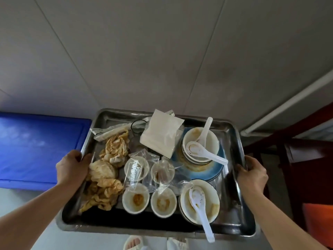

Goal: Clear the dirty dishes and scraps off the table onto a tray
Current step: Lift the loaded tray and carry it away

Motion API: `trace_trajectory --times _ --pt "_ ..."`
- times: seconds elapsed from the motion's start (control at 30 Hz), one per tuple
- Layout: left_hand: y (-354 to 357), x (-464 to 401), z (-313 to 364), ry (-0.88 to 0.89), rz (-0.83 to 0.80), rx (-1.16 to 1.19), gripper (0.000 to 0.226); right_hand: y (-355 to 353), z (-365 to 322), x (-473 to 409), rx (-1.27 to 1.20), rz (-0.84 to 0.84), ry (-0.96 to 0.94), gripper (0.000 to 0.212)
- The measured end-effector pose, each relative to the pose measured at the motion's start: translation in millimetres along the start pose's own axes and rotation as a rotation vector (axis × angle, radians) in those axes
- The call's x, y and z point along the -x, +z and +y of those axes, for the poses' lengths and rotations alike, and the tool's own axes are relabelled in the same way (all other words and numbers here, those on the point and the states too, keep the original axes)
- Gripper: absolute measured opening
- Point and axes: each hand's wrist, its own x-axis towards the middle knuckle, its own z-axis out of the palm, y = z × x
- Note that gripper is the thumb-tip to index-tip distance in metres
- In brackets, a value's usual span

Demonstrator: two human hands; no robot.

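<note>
Both hands (72, 167) (252, 175) grip the dented rectangular steel tray (232, 230).

Your way ahead over the grey floor (162, 51) lies open; a blue bin (36, 147) crowds your left. Dark red furniture (306, 159) blocks your right.

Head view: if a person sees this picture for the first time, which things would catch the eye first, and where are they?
First comes the loaded steel tray, which the left hand and the right hand grip at its two side rims, above the floor. Next, the heap of stained crumpled napkins on its left side. Then the stacked dirty bowls with white spoons on a blue plate at the right.
</note>
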Motion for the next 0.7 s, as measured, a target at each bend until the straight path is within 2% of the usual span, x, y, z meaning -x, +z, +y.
trace_trajectory --times 0.17,0.4,0.7 --pt "83.2 -31.4 -19.6 0.015 0.008 0.01 0.036 71.2 45.3 -48.2 0.002 -0.004 -0.005 0.033" --pt "165.7 -62.9 -43.1 -0.008 -0.036 0.054 0.022 142.9 88.8 -90.7 0.041 -0.037 -0.062 0.032" --pt "215.8 -82.6 -61.0 0.001 -0.022 0.057 0.021 192.1 119.5 -109.8 0.065 -0.028 -0.125 0.032"
